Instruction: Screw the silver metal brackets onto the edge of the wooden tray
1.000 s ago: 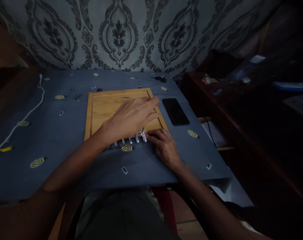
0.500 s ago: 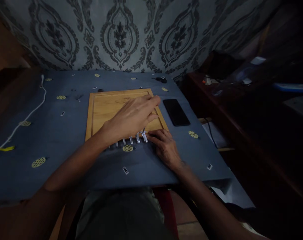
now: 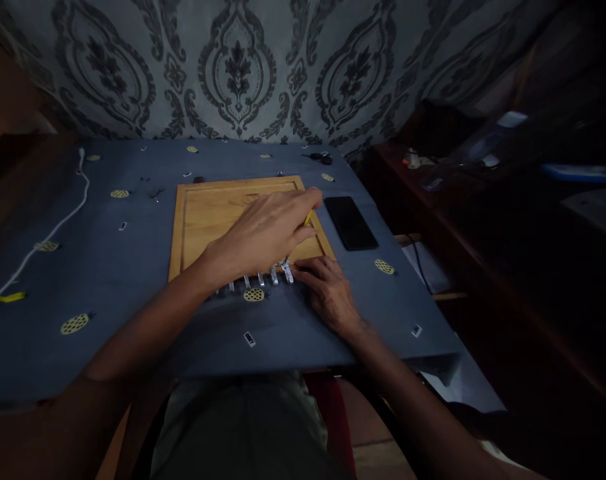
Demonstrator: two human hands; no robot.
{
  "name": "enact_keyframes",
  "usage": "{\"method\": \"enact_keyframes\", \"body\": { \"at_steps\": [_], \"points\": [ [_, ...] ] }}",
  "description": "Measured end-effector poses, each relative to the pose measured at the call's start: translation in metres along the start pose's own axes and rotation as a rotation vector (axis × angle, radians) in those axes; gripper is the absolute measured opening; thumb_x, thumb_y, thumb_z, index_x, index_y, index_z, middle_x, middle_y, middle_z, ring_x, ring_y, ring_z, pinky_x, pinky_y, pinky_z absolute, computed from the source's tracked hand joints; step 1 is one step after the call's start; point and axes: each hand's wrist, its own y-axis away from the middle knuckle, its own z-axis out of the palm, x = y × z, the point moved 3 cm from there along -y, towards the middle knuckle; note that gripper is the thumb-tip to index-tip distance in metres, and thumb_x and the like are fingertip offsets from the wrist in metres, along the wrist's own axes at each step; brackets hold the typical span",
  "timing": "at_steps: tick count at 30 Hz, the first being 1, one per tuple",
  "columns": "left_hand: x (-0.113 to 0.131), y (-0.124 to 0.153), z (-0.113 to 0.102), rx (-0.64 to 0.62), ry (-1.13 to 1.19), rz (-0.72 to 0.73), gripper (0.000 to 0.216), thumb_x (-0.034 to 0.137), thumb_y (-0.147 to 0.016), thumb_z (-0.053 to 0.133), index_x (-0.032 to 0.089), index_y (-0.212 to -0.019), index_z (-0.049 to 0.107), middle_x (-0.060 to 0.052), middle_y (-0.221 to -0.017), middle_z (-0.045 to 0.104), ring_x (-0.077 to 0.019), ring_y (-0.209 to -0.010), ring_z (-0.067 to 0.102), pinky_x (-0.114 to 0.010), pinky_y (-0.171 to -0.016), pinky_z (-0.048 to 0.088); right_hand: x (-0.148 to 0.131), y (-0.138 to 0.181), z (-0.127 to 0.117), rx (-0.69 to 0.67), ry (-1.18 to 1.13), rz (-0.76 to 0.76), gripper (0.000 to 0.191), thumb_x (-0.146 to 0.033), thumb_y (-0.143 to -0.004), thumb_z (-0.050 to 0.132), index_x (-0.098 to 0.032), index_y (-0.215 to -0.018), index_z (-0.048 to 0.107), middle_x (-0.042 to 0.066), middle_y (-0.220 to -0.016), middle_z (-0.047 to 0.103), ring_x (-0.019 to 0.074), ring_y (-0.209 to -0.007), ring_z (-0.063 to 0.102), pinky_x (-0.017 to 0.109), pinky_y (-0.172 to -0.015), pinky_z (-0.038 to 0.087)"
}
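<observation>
My left hand (image 3: 267, 227) reaches over the wooden board (image 3: 203, 200), its fingers closed round a screwdriver (image 3: 308, 218). A bit of yellow handle shows between finger and thumb, and the thin shaft points down at the board's front edge. Several small silver metal clips (image 3: 261, 280) stand in a row along that edge; the left forearm hides part of the row. My right hand (image 3: 331, 293) rests on the cloth at the board's near right corner. Its thumb and forefinger are pinched against the rightmost metal clip (image 3: 287, 272), under the screwdriver's tip.
A black phone (image 3: 351, 223) lies right of the board. Dark scissors or keys (image 3: 320, 157) sit at the table's back. A white cable (image 3: 65, 223) runs down the left side, near a yellow strip (image 3: 10, 297). Beyond the right edge is a cluttered dark surface (image 3: 433, 187).
The yellow part of the screwdriver now shows between the left fingers, as that hand has turned slightly. The right hand keeps its place by the end clip. The view shifts a little.
</observation>
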Motion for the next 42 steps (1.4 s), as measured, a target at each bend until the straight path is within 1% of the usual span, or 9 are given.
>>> {"method": "enact_keyframes", "body": {
  "at_steps": [4, 7, 14, 20, 24, 29, 32, 38, 42],
  "points": [
    [-0.0015, -0.0007, 0.0001, 0.018, -0.024, -0.008, 0.010, 0.019, -0.101, 0.056, 0.018, -0.110, 0.061, -0.006, -0.111, 0.070, -0.0242, -0.104, 0.069, -0.036, -0.088, 0.052, -0.0002, 0.0001, -0.0004, -0.024, -0.011, 0.013, 0.053, -0.001, -0.092, 0.048, -0.030, -0.126, 0.075, 0.008, -0.118, 0.073, 0.0270, -0.106, 0.059, 0.045, -0.089, 0.050],
    [-0.0025, 0.0007, -0.0001, 0.034, -0.042, 0.000, 0.011, 0.016, -0.101, 0.053, 0.018, -0.103, 0.063, -0.006, -0.108, 0.067, -0.0226, -0.098, 0.067, -0.034, -0.084, 0.051, -0.0004, -0.0001, -0.0010, -0.030, -0.013, 0.017, 0.054, 0.000, -0.091, 0.047, -0.030, -0.126, 0.075, 0.008, -0.118, 0.073, 0.0271, -0.107, 0.059, 0.046, -0.089, 0.051],
    [-0.0022, 0.0010, -0.0020, 0.032, 0.006, -0.009, 0.025, 0.009, -0.096, 0.056, 0.021, -0.118, 0.060, -0.004, -0.117, 0.069, -0.0208, -0.100, 0.068, -0.034, -0.089, 0.051, 0.0003, 0.0001, 0.0000, -0.014, -0.006, 0.002, 0.051, -0.001, -0.091, 0.047, -0.028, -0.123, 0.076, 0.009, -0.116, 0.073, 0.0271, -0.105, 0.060, 0.045, -0.087, 0.052],
    [-0.0022, 0.0002, -0.0023, 0.024, 0.003, 0.020, 0.008, 0.016, -0.100, 0.056, 0.017, -0.107, 0.061, -0.005, -0.108, 0.069, -0.0212, -0.098, 0.066, -0.031, -0.082, 0.046, 0.0002, 0.0000, -0.0002, -0.030, 0.014, 0.019, 0.050, -0.001, -0.091, 0.048, -0.029, -0.122, 0.076, 0.008, -0.117, 0.073, 0.0265, -0.106, 0.061, 0.045, -0.090, 0.052],
    [-0.0030, 0.0009, -0.0012, 0.019, -0.015, 0.028, 0.011, 0.016, -0.101, 0.054, 0.016, -0.109, 0.061, -0.006, -0.108, 0.069, -0.0213, -0.097, 0.065, -0.032, -0.079, 0.045, -0.0003, -0.0001, -0.0005, -0.021, 0.011, 0.011, 0.047, -0.002, -0.094, 0.049, -0.028, -0.122, 0.076, 0.009, -0.116, 0.073, 0.0260, -0.106, 0.061, 0.044, -0.089, 0.051],
    [-0.0009, 0.0026, -0.0030, 0.003, -0.001, -0.005, 0.021, 0.010, -0.098, 0.050, 0.021, -0.112, 0.062, -0.004, -0.112, 0.072, -0.0220, -0.103, 0.067, -0.034, -0.086, 0.047, 0.0004, -0.0001, 0.0006, -0.004, -0.002, 0.001, 0.047, -0.003, -0.094, 0.048, -0.028, -0.122, 0.076, 0.009, -0.115, 0.073, 0.0262, -0.104, 0.060, 0.044, -0.089, 0.050],
    [0.0018, 0.0040, -0.0054, -0.008, -0.007, 0.009, 0.028, 0.006, -0.095, 0.047, 0.019, -0.115, 0.062, -0.005, -0.113, 0.072, -0.0238, -0.102, 0.068, -0.035, -0.082, 0.047, 0.0008, 0.0001, 0.0010, -0.001, -0.014, 0.001, 0.048, -0.001, -0.092, 0.048, -0.027, -0.122, 0.076, 0.009, -0.115, 0.073, 0.0266, -0.104, 0.060, 0.045, -0.088, 0.050],
    [0.0010, 0.0053, -0.0053, 0.016, -0.030, 0.057, 0.015, 0.016, -0.100, 0.051, 0.015, -0.111, 0.062, -0.008, -0.104, 0.072, -0.0235, -0.092, 0.068, -0.035, -0.076, 0.045, 0.0013, 0.0005, 0.0012, -0.023, -0.011, 0.032, 0.050, -0.002, -0.092, 0.048, -0.029, -0.124, 0.076, 0.009, -0.117, 0.074, 0.0274, -0.105, 0.060, 0.047, -0.089, 0.051],
    [-0.0003, 0.0051, -0.0037, 0.017, -0.024, 0.047, 0.018, 0.014, -0.101, 0.047, 0.017, -0.109, 0.062, -0.008, -0.107, 0.072, -0.0229, -0.096, 0.068, -0.034, -0.079, 0.047, 0.0011, 0.0004, 0.0011, -0.035, -0.007, 0.034, 0.050, -0.002, -0.092, 0.047, -0.029, -0.124, 0.075, 0.009, -0.117, 0.073, 0.0269, -0.105, 0.060, 0.047, -0.089, 0.051]
  ]
}}
